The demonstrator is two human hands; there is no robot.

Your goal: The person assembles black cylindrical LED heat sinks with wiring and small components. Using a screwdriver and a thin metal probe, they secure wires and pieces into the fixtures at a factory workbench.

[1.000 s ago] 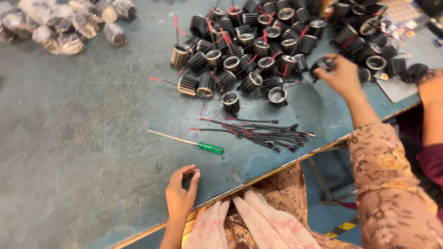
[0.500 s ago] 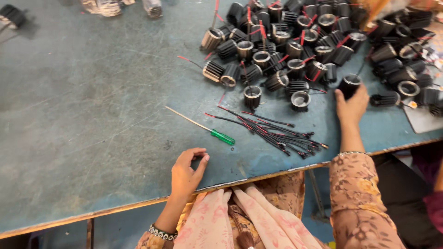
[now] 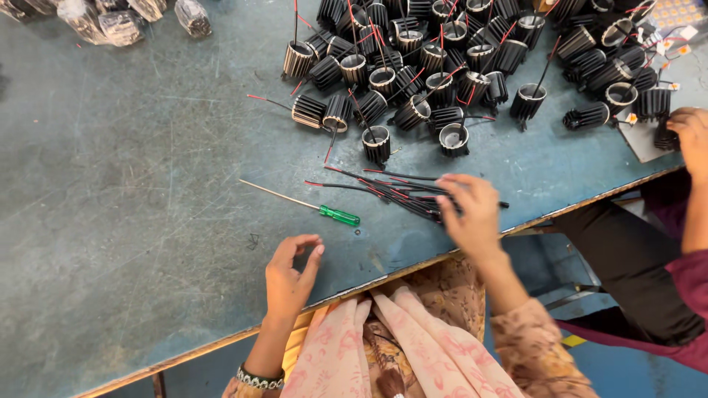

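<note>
While right hand (image 3: 472, 214) touches wire bundle (image 3: 398, 193), left hand (image 3: 291, 269) empty.

The wide left part of the worn blue-grey metal table (image 3: 125, 191) lies open, from the near edge up to the plastic-wrapped bundles (image 3: 122, 18) in the upper left corner. Across the upper right of the frame a dense heap of black finned cylindrical housings (image 3: 442, 66) with red and black leads blocks any pass. Below it, a loose bundle of thin black and red wires (image 3: 391, 190) and a green-handled screwdriver (image 3: 306, 205) lie across the centre, with another person's hand (image 3: 689, 136) at the right edge.
</note>
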